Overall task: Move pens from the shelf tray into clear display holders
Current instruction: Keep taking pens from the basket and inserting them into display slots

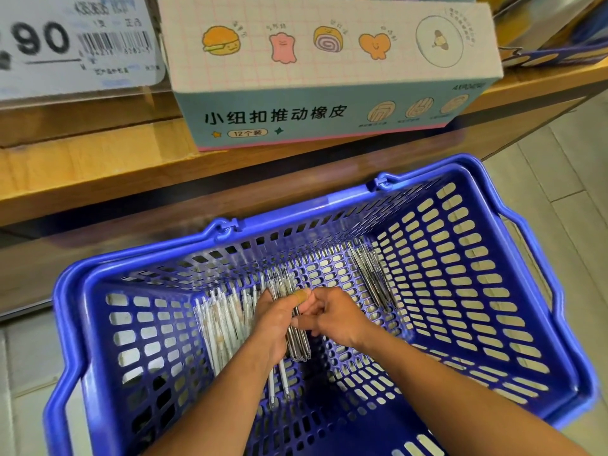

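Wooden shelf over grey floor tiles (blue basket below), both hands gripping pens.

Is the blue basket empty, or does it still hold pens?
Not empty. The blue basket holds pale pens at left and a darker bundle at right; both hands grip another bundle.

A wooden shelf with a dark underside runs across the upper part of the view, carrying a pastel cardboard box printed with cartoon figures and a clear-fronted price label, while pale grey floor tiles spread below under even, soft light.
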